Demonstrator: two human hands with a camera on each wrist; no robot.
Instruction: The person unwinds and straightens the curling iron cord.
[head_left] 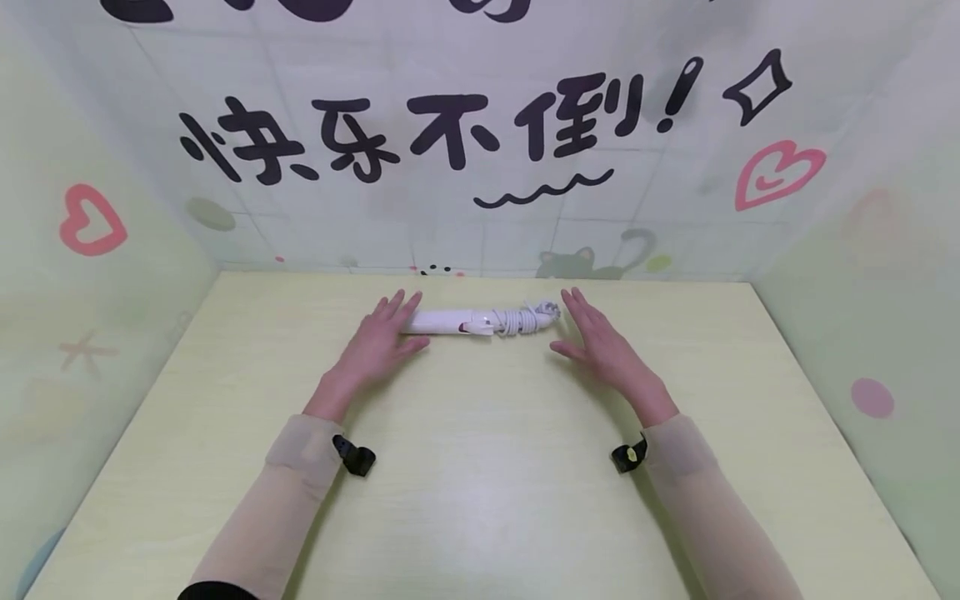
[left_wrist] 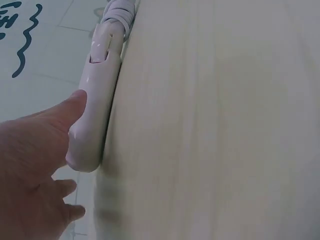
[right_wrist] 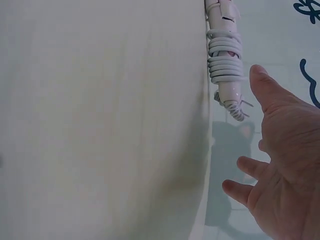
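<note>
A white curling iron (head_left: 442, 322) lies sideways near the table's far edge, its grey-white cord (head_left: 517, 322) wound in several coils about the right-hand part. My left hand (head_left: 377, 342) is at its thick, rounded left end, fingers spread and thumb apart. In the left wrist view, the thumb overlaps the side of the white body (left_wrist: 95, 110), with a small lever (left_wrist: 99, 44) farther along it. My right hand (head_left: 606, 346) is just beyond the corded end, with straight fingers and nothing held. The right wrist view shows the cord coils (right_wrist: 225, 60) and the tapered cord end (right_wrist: 234, 110) beside that thumb.
The pale wooden table (head_left: 480, 467) is bounded by a printed back wall (head_left: 450, 225) with dark lettering, a left side wall (head_left: 90, 333) and a right side wall (head_left: 862, 317). Black wrist cameras sit on the left wrist (head_left: 355, 457) and right wrist (head_left: 628, 455).
</note>
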